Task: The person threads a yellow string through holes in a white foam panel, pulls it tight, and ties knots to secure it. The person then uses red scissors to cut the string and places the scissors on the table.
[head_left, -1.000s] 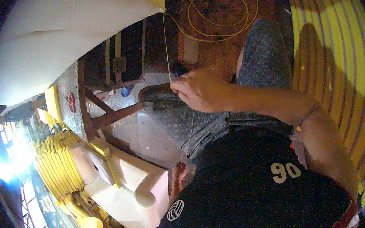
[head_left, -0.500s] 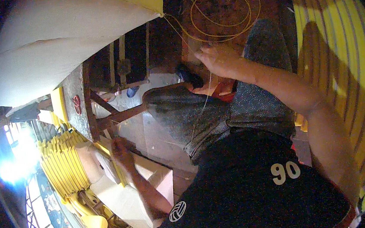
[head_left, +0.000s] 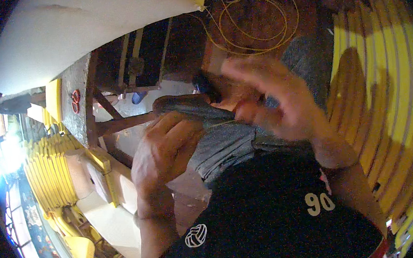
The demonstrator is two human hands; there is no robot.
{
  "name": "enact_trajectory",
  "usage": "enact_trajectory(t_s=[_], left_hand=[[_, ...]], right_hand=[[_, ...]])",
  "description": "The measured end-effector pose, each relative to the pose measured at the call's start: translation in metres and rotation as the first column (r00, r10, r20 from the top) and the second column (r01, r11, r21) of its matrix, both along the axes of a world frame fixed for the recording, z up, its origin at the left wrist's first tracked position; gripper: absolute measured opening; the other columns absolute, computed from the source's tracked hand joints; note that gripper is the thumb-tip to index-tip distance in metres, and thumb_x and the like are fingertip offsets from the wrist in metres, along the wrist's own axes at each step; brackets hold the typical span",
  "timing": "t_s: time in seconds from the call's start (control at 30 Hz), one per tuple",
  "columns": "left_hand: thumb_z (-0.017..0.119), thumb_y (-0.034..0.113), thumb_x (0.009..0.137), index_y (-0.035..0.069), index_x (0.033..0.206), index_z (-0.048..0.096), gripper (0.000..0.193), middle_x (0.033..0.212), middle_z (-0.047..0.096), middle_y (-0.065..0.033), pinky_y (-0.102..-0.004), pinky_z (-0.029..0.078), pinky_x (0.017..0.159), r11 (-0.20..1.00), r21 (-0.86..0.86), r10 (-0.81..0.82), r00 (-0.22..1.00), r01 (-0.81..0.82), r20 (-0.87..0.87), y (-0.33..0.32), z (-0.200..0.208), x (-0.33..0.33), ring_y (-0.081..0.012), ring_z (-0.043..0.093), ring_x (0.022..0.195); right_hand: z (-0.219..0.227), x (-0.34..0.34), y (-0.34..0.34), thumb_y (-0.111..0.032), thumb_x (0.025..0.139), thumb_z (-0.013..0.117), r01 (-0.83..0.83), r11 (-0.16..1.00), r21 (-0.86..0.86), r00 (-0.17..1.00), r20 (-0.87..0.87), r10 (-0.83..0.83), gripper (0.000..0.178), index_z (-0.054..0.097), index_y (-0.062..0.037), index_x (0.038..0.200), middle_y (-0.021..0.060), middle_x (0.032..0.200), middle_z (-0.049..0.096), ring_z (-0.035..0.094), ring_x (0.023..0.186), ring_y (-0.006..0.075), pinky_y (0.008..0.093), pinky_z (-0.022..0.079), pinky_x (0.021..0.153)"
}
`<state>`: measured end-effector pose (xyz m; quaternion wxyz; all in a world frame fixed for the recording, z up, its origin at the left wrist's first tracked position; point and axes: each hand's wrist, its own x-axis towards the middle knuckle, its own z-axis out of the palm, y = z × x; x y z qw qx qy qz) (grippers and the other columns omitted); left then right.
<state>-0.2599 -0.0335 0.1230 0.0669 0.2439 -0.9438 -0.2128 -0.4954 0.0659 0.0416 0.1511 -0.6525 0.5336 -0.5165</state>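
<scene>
My left hand (head_left: 162, 155) is raised in front of my chest with its fingers curled, pinching a thin yellow cord (head_left: 218, 124) that runs across to my right hand. Blurred by motion, my right hand (head_left: 272, 98) is held up close to the left one, fingers loosely bent around the same cord. The cord leads up to loose yellow loops (head_left: 256, 26) lying on the reddish floor beyond my knees. My grey trouser legs (head_left: 227, 142) lie beneath both hands.
A white panel with a yellow edge (head_left: 85, 31) fills the upper left. A rough wooden bench frame (head_left: 112, 112) stands left of my legs. Stacks of yellow curved pieces lie at the right (head_left: 392, 113) and lower left (head_left: 53, 177).
My left hand has come up from the white and yellow pieces at the lower left to the cord. My right hand drew back from the loops toward my chest.
</scene>
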Motion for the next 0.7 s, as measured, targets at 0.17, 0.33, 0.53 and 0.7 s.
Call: enact_trajectory(t_s=[0.17, 0.33, 0.53, 0.7], left_hand=[[0.070, 0.007, 0.083, 0.004, 0.092, 0.064, 0.011, 0.086, 0.066, -0.0134, -0.0396, 0.051, 0.063, 0.996, 0.089, 0.028, 0.952, -0.001, -0.305, -0.014, -0.054, -0.021, -0.0331, 0.065, 0.076], [0.063, 0.007, 0.091, 0.001, 0.097, 0.064, 0.008, 0.083, 0.065, -0.0113, -0.0336, 0.051, 0.064, 0.931, 0.355, 0.229, 0.890, -0.082, -0.393, -0.011, -0.075, -0.040, -0.0229, 0.065, 0.074], [0.062, 0.014, 0.097, 0.000, 0.102, 0.064, 0.015, 0.081, 0.064, -0.0044, -0.0284, 0.050, 0.071, 0.696, 0.717, 0.446, 0.760, 0.039, -0.473, -0.023, -0.104, -0.070, -0.0109, 0.060, 0.081], [0.064, 0.018, 0.097, -0.001, 0.113, 0.061, 0.025, 0.092, 0.066, -0.0050, -0.0280, 0.051, 0.077, 0.716, 0.696, 0.518, 0.624, 0.059, -0.585, -0.041, -0.137, -0.098, -0.0118, 0.061, 0.087]], right_hand=[[-0.010, 0.016, 0.009, -0.022, 0.079, 0.081, -0.244, 0.960, 0.137, 0.950, 0.234, 0.208, 0.044, 0.067, -0.0035, 0.117, 0.0148, 0.120, 0.066, 0.068, 0.100, 0.0298, 0.0365, 0.053, 0.088], [-0.010, 0.017, 0.007, -0.024, 0.079, 0.081, -0.179, 0.976, 0.123, 0.958, 0.247, 0.144, 0.041, 0.070, -0.0060, 0.114, 0.0124, 0.113, 0.069, 0.067, 0.101, 0.0287, 0.0359, 0.054, 0.087], [-0.025, 0.016, -0.009, -0.013, 0.085, 0.075, 0.147, 0.989, -0.024, 0.982, -0.117, -0.148, 0.029, 0.071, -0.0079, 0.113, 0.0117, 0.111, 0.070, 0.068, 0.101, 0.0290, 0.0353, 0.055, 0.087], [-0.033, 0.002, -0.032, -0.005, 0.090, 0.066, 0.315, 0.929, -0.195, 0.926, -0.150, -0.345, 0.019, 0.070, -0.0047, 0.109, 0.0120, 0.105, 0.071, 0.068, 0.097, 0.0269, 0.0344, 0.055, 0.085]])
